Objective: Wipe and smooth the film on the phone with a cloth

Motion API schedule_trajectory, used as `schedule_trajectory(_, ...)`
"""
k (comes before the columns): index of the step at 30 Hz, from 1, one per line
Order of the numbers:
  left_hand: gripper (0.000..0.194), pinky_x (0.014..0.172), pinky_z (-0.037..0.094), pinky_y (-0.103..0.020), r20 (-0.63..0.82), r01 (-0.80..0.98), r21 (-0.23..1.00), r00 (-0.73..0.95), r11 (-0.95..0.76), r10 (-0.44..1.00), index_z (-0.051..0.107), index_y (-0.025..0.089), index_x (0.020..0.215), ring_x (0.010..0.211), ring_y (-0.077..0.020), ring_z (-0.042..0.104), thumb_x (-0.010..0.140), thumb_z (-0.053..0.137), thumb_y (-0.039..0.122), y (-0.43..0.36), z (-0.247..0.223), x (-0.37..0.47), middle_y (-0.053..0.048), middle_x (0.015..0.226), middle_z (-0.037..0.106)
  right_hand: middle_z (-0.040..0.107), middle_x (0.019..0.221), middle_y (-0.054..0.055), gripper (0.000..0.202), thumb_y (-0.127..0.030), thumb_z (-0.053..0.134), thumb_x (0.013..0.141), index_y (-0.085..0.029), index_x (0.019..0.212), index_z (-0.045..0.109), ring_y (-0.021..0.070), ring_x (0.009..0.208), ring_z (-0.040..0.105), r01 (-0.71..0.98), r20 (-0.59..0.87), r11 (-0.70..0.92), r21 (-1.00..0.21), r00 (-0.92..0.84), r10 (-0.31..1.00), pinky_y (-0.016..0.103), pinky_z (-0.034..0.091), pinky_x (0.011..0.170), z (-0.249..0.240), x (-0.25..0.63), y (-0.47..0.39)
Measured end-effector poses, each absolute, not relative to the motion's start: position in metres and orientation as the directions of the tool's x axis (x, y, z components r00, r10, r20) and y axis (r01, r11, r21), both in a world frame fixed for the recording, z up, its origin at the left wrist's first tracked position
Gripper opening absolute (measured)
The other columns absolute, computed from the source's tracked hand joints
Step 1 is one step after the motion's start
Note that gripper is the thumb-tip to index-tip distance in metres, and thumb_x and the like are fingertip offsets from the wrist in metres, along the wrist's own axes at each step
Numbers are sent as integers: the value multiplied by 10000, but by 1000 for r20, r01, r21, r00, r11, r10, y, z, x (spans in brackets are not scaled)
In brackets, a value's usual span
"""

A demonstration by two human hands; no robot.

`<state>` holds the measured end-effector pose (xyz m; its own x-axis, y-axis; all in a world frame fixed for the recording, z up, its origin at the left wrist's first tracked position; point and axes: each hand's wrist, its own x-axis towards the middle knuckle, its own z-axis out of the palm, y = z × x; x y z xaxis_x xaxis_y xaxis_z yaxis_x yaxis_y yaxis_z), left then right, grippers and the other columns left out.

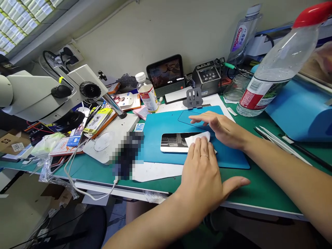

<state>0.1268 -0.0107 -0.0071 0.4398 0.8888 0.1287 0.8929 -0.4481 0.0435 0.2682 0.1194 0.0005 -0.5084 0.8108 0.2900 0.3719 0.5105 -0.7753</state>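
A glossy dark smartphone lies flat on a blue work mat. My left hand, with a ring on one finger, presses its flat fingers onto a white cloth or wipe over the phone's right half. Its thumb is stretched out to the right. My right hand is held just above the mat, beyond the cloth, with fingers extended and nothing visible in them. Near its fingertips lies a thin, see-through rounded rectangle with a dark outline.
A microscope stands on a white base at left, near books and a white cable. Behind the mat are a small drink bottle, a screen device and a black control box. A large red-capped bottle stands at right.
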Motion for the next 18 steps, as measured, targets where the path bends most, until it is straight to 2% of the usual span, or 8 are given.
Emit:
schedule_trajectory(6,991,1276,305,-450,154,868,68,478,-492,865,355,-12,1591,1577,-333,241,1005,239,779,-37,-13,89,-224,1673,265,755,1250,117,983,-930,159,833,-314,1340,732,378,1193,642,390,278,512,-765,-517,810,603,477,1071,2,267,118)
schedule_trajectory(14,774,1270,316,-505,48,920,134,365,-368,930,288,42,1622,1591,-300,206,1087,282,601,-32,-9,18,-196,1696,237,758,1234,101,925,-902,156,866,-347,1322,739,379,1226,620,389,283,539,-747,-548,787,606,459,1081,1,264,117)
schedule_trajectory(18,741,1282,287,-487,25,922,174,347,-346,938,287,59,1626,1601,-281,178,1094,290,576,-17,-8,11,-173,1711,213,761,1245,132,842,-835,258,934,-272,1346,728,371,1222,626,414,293,601,-683,-598,746,583,449,1086,0,261,117)
